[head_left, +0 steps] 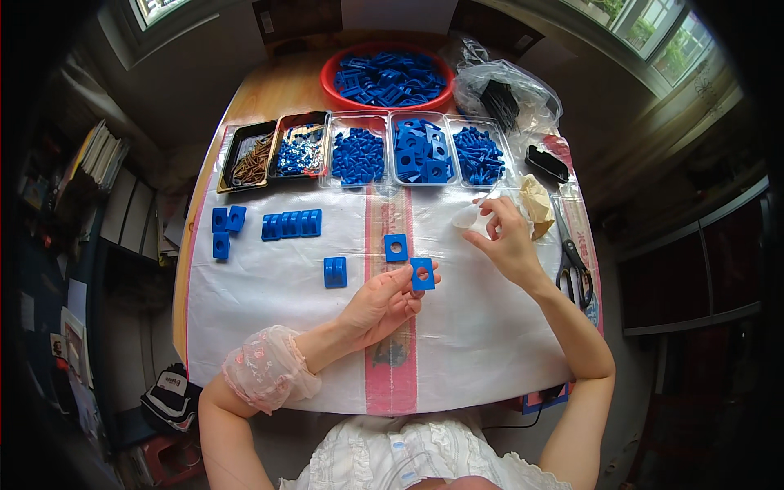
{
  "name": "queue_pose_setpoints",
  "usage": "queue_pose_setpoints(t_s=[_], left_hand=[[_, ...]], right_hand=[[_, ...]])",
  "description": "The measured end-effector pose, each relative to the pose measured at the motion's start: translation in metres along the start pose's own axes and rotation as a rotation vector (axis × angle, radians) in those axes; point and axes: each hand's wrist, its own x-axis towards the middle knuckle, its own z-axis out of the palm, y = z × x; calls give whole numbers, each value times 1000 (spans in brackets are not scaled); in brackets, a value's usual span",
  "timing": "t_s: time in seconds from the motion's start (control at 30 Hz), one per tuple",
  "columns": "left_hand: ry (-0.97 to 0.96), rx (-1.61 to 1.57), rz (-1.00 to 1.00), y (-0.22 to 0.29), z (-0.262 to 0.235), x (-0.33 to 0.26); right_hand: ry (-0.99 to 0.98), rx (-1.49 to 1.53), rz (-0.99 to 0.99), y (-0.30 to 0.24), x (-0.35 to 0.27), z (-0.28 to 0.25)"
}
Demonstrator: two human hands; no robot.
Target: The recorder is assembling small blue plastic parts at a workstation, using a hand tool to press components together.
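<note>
Between the thumb and fingers of my left hand (pixel 382 304) is a blue square plate with a round hole (pixel 422 280). Just beyond it, a similar blue holed piece (pixel 395 247) lies on the table cover. My right hand (pixel 508 237) is over the right side, its fingers curved and thumb apart, right beside a small whitish translucent cup (pixel 465 216). Whether the fingertips touch the cup is unclear. To the left lie a ridged blue pair (pixel 335 273), a row of ridged blue blocks (pixel 291 224) and three blue holed blocks (pixel 220 245).
Behind stand a black tray of brown screws (pixel 231 183), a tray of small metal and blue pieces (pixel 278 169) and clear trays of blue parts (pixel 396 179). A red basin (pixel 331 91) stands farther back. Scissors (pixel 578 273) and a black case (pixel 547 163) are right.
</note>
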Motion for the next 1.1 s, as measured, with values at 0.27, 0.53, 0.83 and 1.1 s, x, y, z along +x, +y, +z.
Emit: queue_pose_setpoints(t_s=[0.27, 0.53, 0.83, 1.1], left_hand=[[-34, -65, -7, 1, -4, 0], [29, 0, -18, 3, 7, -2], [-24, 54, -14, 8, 1, -7], [-30, 76, -4, 5, -1, -5]], right_hand=[[-6, 38, 15, 10, 12, 9], [-75, 484, 69, -17, -20, -22], [-187, 972, 155, -11, -50, -33], [-106, 1316, 269, 2, -48, -27]])
